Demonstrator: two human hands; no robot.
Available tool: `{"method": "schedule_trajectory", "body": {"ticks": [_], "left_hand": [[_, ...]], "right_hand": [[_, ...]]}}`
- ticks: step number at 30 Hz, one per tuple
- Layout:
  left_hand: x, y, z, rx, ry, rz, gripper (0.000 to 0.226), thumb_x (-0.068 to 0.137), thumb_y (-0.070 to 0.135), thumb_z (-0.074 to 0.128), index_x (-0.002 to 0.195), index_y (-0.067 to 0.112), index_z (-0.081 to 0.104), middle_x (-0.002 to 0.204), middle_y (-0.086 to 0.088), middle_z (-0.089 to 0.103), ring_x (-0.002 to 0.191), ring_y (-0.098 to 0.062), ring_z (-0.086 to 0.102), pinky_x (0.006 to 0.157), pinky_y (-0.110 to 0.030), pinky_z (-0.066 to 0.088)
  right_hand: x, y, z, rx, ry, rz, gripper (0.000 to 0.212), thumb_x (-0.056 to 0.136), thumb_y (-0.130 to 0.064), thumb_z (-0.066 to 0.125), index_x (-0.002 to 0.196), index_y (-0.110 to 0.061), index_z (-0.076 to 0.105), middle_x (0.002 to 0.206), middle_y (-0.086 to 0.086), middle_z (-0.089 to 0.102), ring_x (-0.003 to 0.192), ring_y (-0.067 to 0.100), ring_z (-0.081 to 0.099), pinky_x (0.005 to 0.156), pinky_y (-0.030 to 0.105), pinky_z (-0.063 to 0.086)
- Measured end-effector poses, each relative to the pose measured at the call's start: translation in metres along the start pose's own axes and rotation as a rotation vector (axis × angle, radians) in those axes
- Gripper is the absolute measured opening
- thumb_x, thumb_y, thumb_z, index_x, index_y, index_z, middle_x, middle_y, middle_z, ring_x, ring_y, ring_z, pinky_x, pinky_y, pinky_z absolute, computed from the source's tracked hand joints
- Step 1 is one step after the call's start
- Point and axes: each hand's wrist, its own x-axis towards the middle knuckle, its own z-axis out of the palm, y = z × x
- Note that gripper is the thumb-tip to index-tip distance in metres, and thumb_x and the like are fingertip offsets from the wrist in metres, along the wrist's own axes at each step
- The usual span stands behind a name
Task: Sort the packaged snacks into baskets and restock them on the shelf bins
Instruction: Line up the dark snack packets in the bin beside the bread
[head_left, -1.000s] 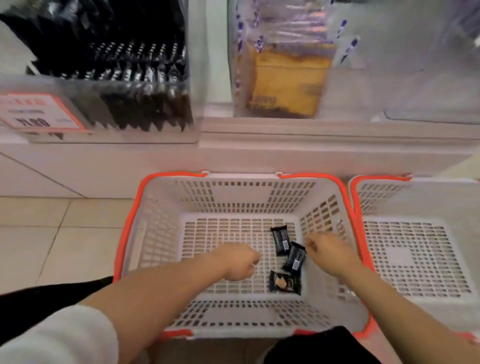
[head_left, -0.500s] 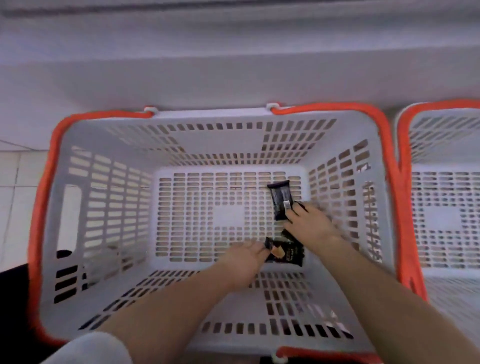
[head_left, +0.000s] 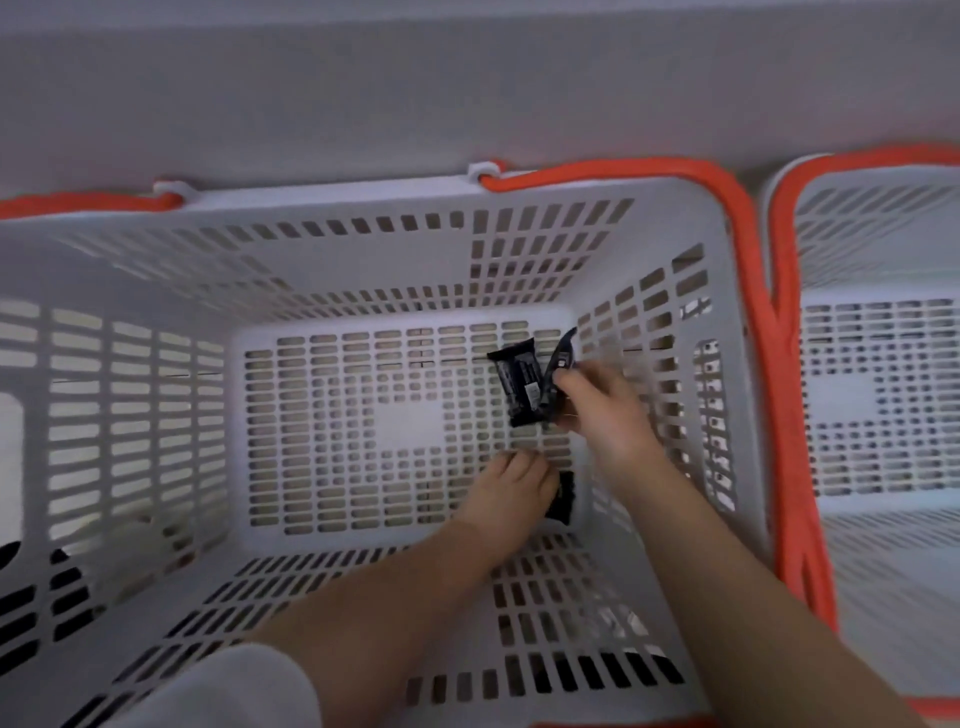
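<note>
Fingers of right hand (head_left: 605, 410) pinch a packet (head_left: 558, 371), left hand (head_left: 511, 491) seemingly another, in basket (head_left: 332, 249).

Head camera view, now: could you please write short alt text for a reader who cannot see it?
Two bare hands reach into a white basket with an orange rim: the right hand pinches one black snack packet beside another lying flat, while the left hand covers a third packet. A second basket stands to the right.
</note>
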Motion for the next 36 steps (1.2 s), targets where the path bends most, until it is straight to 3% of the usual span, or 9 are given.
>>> {"method": "schedule_trajectory", "body": {"ticks": [4,7,13,17,21,24,26,32,36], "left_hand": [[0.006,-0.013,0.007,-0.097,-0.110,0.024,0.050,0.087,0.020,0.051,0.135,0.011,0.042,0.135,-0.008,0.044,0.124,-0.025,0.038,0.101,-0.033,0.029],[-0.005,-0.034,0.002,-0.361,-0.107,-0.142,0.063,0.082,0.030,0.059,0.138,0.012,0.035,0.132,-0.007,0.041,0.121,-0.026,0.040,0.095,-0.032,0.031],[-0.032,-0.080,-0.033,-1.181,0.090,-0.656,0.045,0.081,0.030,0.071,0.118,0.015,0.051,0.100,0.006,0.060,0.083,-0.006,0.061,0.066,-0.012,0.048],[-0.032,-0.091,-0.050,-1.783,0.114,-0.848,0.028,0.093,0.030,0.052,0.117,0.015,0.054,0.093,-0.001,0.066,0.079,-0.011,0.065,0.064,-0.023,0.054],[-0.023,-0.088,-0.055,-1.872,0.093,-0.893,0.025,0.100,0.037,0.034,0.099,0.026,0.057,0.096,0.000,0.064,0.087,-0.016,0.061,0.081,-0.034,0.050],[-0.020,-0.084,-0.053,-1.889,0.046,-0.858,0.037,0.098,0.045,0.033,0.119,0.023,0.053,0.105,0.002,0.063,0.094,-0.014,0.061,0.082,-0.031,0.049],[-0.022,-0.085,-0.047,-1.739,0.052,-0.812,0.034,0.096,0.040,0.042,0.123,0.022,0.050,0.106,0.003,0.062,0.092,-0.011,0.061,0.076,-0.024,0.050],[-0.051,-0.110,-0.028,-1.306,0.082,-0.907,0.038,0.091,0.033,0.056,0.123,0.014,0.051,0.109,0.000,0.062,0.093,-0.018,0.061,0.073,-0.028,0.048],[-0.069,-0.124,-0.022,-1.194,0.115,-1.054,0.041,0.090,0.034,0.057,0.123,0.012,0.045,0.102,0.000,0.056,0.083,-0.015,0.057,0.061,-0.022,0.044]], "right_hand": [[-0.012,-0.002,-0.002,0.655,-0.090,0.254,0.020,0.095,-0.020,0.045,0.088,-0.010,0.061,0.075,0.003,0.065,0.072,0.015,0.062,0.060,0.025,0.052],[-0.019,-0.006,0.002,0.847,-0.188,0.259,0.031,0.096,-0.021,0.037,0.095,-0.003,0.061,0.083,0.012,0.067,0.075,0.020,0.063,0.065,0.029,0.054],[-0.021,-0.003,0.014,0.596,-0.205,0.127,0.028,0.097,-0.031,0.044,0.104,-0.013,0.063,0.086,0.007,0.072,0.076,0.015,0.068,0.057,0.024,0.053],[-0.024,0.006,0.025,0.258,-0.229,0.093,0.013,0.095,-0.021,0.051,0.101,-0.026,0.061,0.093,-0.001,0.070,0.080,0.012,0.066,0.054,0.023,0.049],[-0.028,0.018,0.045,0.068,-0.236,0.015,0.019,0.094,-0.020,0.054,0.112,-0.017,0.057,0.097,-0.002,0.067,0.076,0.007,0.067,0.056,0.020,0.054],[-0.024,0.022,0.053,-0.357,-0.105,-0.130,0.021,0.096,-0.028,0.050,0.110,-0.013,0.049,0.089,-0.005,0.060,0.071,0.008,0.060,0.053,0.012,0.047],[-0.019,0.023,0.053,-0.636,-0.144,-0.232,0.026,0.099,-0.036,0.037,0.101,-0.013,0.048,0.085,0.000,0.059,0.073,0.016,0.058,0.055,0.023,0.043],[0.024,0.025,0.047,-1.068,0.025,-0.345,0.036,0.099,-0.031,0.038,0.125,-0.006,0.044,0.130,0.017,0.045,0.115,0.031,0.044,0.088,0.038,0.040],[0.036,0.028,0.054,-1.274,0.056,-0.288,0.045,0.094,-0.028,0.049,0.131,-0.009,0.032,0.139,0.018,0.034,0.122,0.033,0.039,0.086,0.039,0.042]]}}
